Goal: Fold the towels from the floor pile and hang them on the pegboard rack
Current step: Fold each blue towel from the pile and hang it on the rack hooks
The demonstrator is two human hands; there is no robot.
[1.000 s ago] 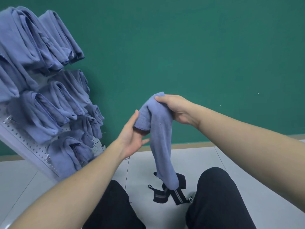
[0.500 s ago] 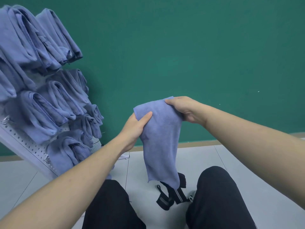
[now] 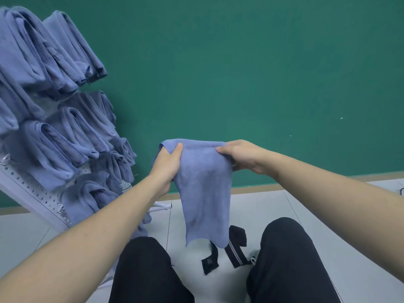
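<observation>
A blue towel (image 3: 204, 193) hangs in front of me, spread along its top edge between both hands, its lower end dangling between my knees. My left hand (image 3: 167, 165) grips the towel's top left corner, thumb over the cloth. My right hand (image 3: 239, 154) pinches the top right corner. The white pegboard rack (image 3: 32, 193) leans at the left, with several folded blue towels (image 3: 65, 132) hung on its hooks in rows. The floor pile is not in view.
A green wall (image 3: 262, 73) stands straight ahead above a brown baseboard. My knees in black trousers (image 3: 288, 259) frame the grey tiled floor (image 3: 360, 248). Black straps (image 3: 234, 250) lie on the floor between them. A bare hook (image 3: 60, 208) sticks out low on the rack.
The towel went from a narrow bunched hang to spread wide along its top edge. My left hand took hold of the left corner and the two hands drew apart.
</observation>
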